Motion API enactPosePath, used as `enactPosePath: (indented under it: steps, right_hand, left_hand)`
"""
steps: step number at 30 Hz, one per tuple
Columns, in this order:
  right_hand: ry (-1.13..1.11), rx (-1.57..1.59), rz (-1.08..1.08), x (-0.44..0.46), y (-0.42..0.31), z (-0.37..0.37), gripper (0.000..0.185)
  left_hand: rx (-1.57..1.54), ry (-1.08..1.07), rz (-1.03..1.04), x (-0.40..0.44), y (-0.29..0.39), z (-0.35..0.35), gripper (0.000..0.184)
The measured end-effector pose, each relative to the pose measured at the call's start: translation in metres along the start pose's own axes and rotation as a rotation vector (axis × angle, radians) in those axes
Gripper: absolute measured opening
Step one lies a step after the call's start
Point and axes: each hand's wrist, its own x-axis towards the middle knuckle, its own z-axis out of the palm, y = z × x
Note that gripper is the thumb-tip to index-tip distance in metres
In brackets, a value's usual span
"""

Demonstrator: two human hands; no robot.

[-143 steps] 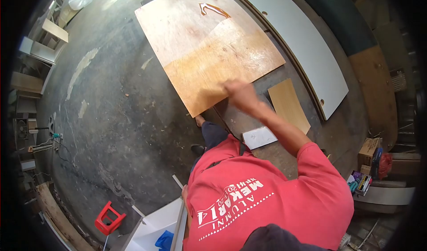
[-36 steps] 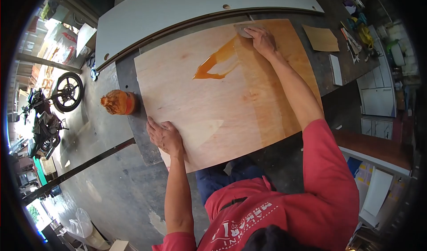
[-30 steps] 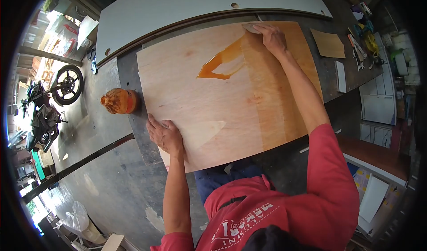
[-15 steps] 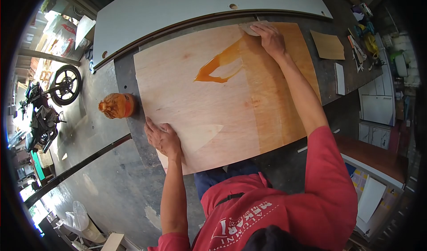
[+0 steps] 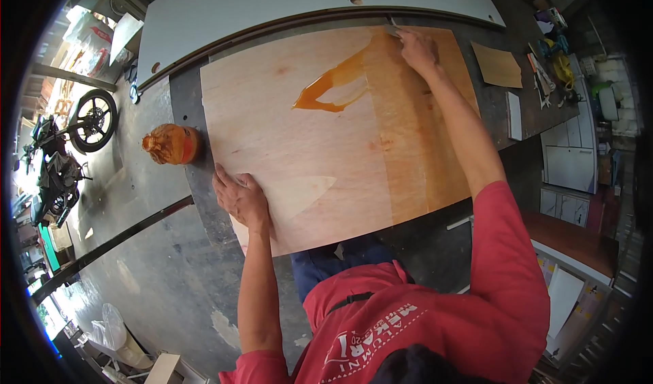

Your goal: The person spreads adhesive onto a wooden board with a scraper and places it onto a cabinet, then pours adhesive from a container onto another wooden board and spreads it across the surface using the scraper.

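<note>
A plywood sheet (image 5: 299, 139) lies in front of me, its right side coated with an orange-brown liquid. On its bare wood sits a forked puddle of thick amber glue (image 5: 316, 95). My right hand (image 5: 418, 49) grips a thin, flat spreader (image 5: 392, 29) at the sheet's far edge, where the coated part begins. The spreader is seen nearly edge-on, and its contact with the wood is hard to make out. My left hand (image 5: 241, 199) rests with fingers apart on the sheet's near left edge, over a paler patch of wood.
Left of the sheet stands a round container (image 5: 171, 144) with brown, crumpled wrapping. A long pale panel (image 5: 320, 3) lies behind. To the right are a brown sheet piece (image 5: 497, 64) and a white strip (image 5: 513, 116). A motorcycle (image 5: 61, 159) stands at far left.
The spreader, seen flat before, is now tilted to a thin edge in my right hand. The whole view has shifted slightly. My left hand stays on the sheet's left edge.
</note>
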Motion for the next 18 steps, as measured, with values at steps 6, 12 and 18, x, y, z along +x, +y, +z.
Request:
enactPosePath:
  steps: [6, 12, 18]
  right_hand:
    - [-0.251, -0.093, 0.007, 0.021, 0.007, -0.032, 0.028]
    - [-0.216, -0.107, 0.237, 0.044, 0.009, -0.020, 0.035]
    - [-0.366, 0.010, 0.016, 0.048, -0.010, -0.044, 0.035]
  left_hand:
    - [-0.007, 0.028, 0.006, 0.001, -0.002, 0.000, 0.060]
    - [-0.014, 0.039, -0.003, 0.002, -0.004, 0.002, 0.059]
    - [-0.050, 0.039, 0.009, 0.001, -0.004, 0.001, 0.058]
